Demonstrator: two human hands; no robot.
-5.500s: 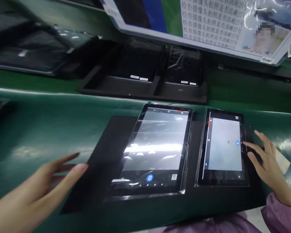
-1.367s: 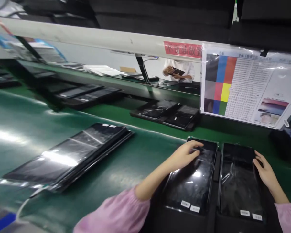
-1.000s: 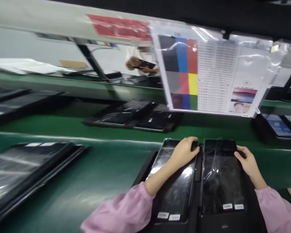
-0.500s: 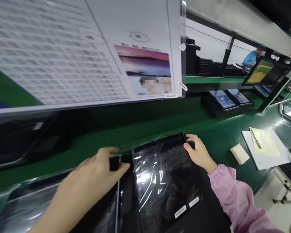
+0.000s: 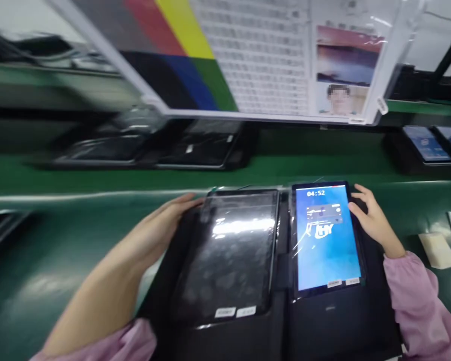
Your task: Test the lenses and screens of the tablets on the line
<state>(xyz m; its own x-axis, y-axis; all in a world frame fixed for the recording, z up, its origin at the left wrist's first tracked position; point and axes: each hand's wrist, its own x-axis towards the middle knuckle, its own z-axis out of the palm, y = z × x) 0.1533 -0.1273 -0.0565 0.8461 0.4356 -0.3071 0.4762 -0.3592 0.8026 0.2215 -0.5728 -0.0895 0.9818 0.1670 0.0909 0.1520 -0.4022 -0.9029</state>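
Two tablets lie side by side in a black holder. The left tablet point(image 5: 233, 265) has a dark, glossy screen under clear film, with two white labels at its lower edge. A blue picture and the time 04:52 light up the right tablet point(image 5: 328, 250), also labelled at the bottom. My left hand point(image 5: 165, 220) is at the upper left corner of the left tablet, fingertips by its edge; its thumb is hidden and the fingers are blurred. At the right tablet's upper right edge, my right hand point(image 5: 374, 218) is closed, thumb against the side.
Above hangs a sheet point(image 5: 263, 60) in a clear sleeve with colour blocks and print. More dark tablets point(image 5: 203, 145) rest on the shelf behind, and lit tablets point(image 5: 426, 145) stand at the right. A small pale block point(image 5: 438, 249) lies on the green bench point(image 5: 82, 255) beside white paper.
My left hand has moved from between the tablets to the left tablet's outer corner. The right tablet's screen has gone from dark to lit. The view has turned left.
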